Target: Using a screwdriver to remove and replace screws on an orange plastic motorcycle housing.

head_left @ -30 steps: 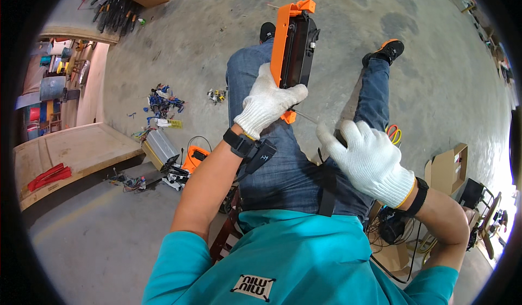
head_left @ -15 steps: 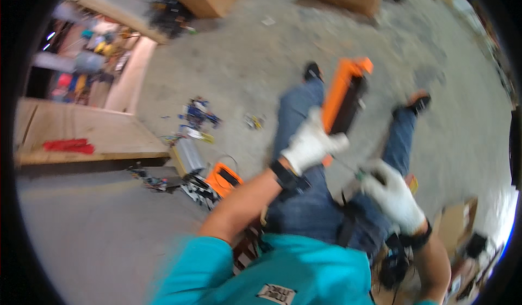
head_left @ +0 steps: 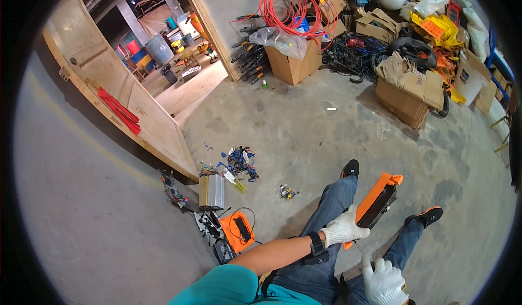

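My left hand (head_left: 343, 226), in a white knitted glove, is closed round the near end of a long orange-and-black device casing (head_left: 374, 203). The casing tilts up and away between my legs, its orange side to the left and its dark face to the right. Below it, my right hand (head_left: 384, 284), also gloved in white, is closed with the index finger reaching forward. A thin metal shaft (head_left: 358, 247) runs from that fingertip toward the casing's near end; it looks like a screwdriver, its handle mostly hidden in my glove.
Left of me lie an orange casing with a cable (head_left: 238, 232), a silver box (head_left: 212, 192) and a pile of wire scraps (head_left: 239, 162). Small metal parts (head_left: 288, 192) rest on the floor. An open wooden door (head_left: 119, 82) stands left; cardboard boxes (head_left: 402, 101) and a red hose coil (head_left: 288, 11) are farther off.
The view has tilted up, bringing more of the far floor, door and boxes in. Both hands now sit lower right in the picture, my left still gripping the casing.
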Motion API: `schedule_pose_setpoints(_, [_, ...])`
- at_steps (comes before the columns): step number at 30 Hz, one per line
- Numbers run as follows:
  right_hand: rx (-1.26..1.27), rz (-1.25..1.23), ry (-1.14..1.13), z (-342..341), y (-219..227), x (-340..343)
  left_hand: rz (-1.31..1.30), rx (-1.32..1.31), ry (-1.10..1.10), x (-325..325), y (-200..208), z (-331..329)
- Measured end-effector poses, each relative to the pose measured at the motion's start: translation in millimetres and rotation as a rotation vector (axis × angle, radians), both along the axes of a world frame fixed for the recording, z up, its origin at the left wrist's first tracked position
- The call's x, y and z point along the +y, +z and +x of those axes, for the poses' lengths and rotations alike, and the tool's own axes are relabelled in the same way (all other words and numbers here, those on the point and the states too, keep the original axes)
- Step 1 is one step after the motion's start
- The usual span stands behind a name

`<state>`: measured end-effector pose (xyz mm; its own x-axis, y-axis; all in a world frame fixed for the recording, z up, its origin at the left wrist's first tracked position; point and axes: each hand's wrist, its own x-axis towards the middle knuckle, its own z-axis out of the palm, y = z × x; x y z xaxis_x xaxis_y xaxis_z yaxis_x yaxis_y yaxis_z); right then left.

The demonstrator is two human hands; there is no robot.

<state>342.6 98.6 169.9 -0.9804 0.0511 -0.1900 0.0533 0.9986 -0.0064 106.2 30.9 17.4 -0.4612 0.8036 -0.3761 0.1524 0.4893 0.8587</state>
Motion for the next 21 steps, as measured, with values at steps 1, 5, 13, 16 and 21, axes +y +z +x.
schedule_pose_setpoints(1, [-0.002,0.003,-0.003,0,-1,2,0.003,-0.002,-0.003,3,15,-2])
schedule_pose_setpoints(5, [-0.054,0.005,0.001,-9,2,8,-0.055,-0.106,0.014,3,22,-3])
schedule_pose_setpoints(13, [0.425,-0.736,-0.262,-2,-51,10,-0.110,0.019,-0.059,6,27,-2])
schedule_pose_setpoints(16, [0.180,-1.603,-1.077,-1,-52,6,-0.110,0.029,-0.031,5,33,-6])
schedule_pose_setpoints(21, [0.158,-1.761,-1.298,5,-48,3,0.028,0.091,-0.015,5,14,-1])
